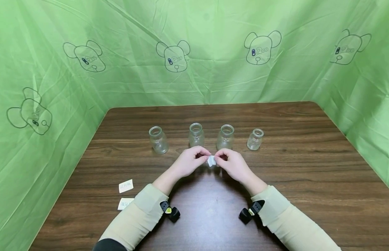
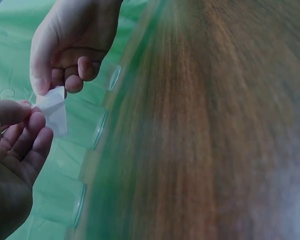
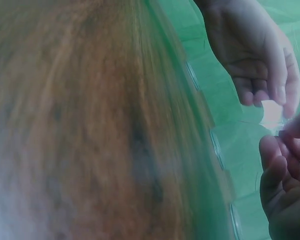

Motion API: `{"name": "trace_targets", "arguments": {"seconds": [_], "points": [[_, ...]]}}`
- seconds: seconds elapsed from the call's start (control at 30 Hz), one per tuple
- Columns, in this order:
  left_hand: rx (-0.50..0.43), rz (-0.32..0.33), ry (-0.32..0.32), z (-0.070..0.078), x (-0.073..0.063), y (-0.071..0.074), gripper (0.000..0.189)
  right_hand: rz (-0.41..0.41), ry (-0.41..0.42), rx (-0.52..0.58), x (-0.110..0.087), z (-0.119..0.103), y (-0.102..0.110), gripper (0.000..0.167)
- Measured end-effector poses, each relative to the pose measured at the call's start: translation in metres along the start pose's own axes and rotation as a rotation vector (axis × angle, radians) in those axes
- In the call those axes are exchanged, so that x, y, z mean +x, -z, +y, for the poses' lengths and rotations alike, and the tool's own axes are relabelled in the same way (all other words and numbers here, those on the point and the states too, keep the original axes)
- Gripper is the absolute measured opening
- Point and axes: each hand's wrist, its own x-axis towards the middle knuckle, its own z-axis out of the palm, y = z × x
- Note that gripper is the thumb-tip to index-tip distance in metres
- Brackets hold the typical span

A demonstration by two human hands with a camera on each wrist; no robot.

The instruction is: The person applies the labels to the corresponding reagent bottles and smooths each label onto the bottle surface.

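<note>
A small white paper label (image 1: pixel 211 161) is held above the table between both hands. My left hand (image 1: pixel 188 163) pinches one edge of it between thumb and fingers. Opposite, my right hand (image 1: pixel 234 164) pinches the other edge. In the left wrist view the label (image 2: pixel 56 119) looks creased or folded across its upper part; any writing on it cannot be made out. Just beyond the hands stand two open glass jars, one behind the left hand (image 1: pixel 196 135) and one behind the right (image 1: pixel 225 136), their lower parts partly hidden.
Another glass jar (image 1: pixel 158 141) stands farther left, and a smaller jar (image 1: pixel 255 140) farther right. Two white labels with handwriting, an upper one (image 1: pixel 126 186) and a lower one (image 1: pixel 124 203), lie by the left forearm. Green cloth (image 1: pixel 210 83) surrounds the wooden table (image 1: pixel 307 167).
</note>
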Motion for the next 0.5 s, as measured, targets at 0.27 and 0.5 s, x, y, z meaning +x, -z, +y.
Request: {"name": "trace_targets", "arguments": {"seconds": [0.27,0.5], "points": [[0.002,0.026,0.009,-0.007,-0.005,0.003,0.012,-0.006,-0.08,0.03,-0.001,0.004,0.008,0.007],[0.043,0.019,0.036,-0.013,-0.014,0.011,0.011,0.008,-0.105,0.018,-0.003,0.012,0.017,0.007]]}}
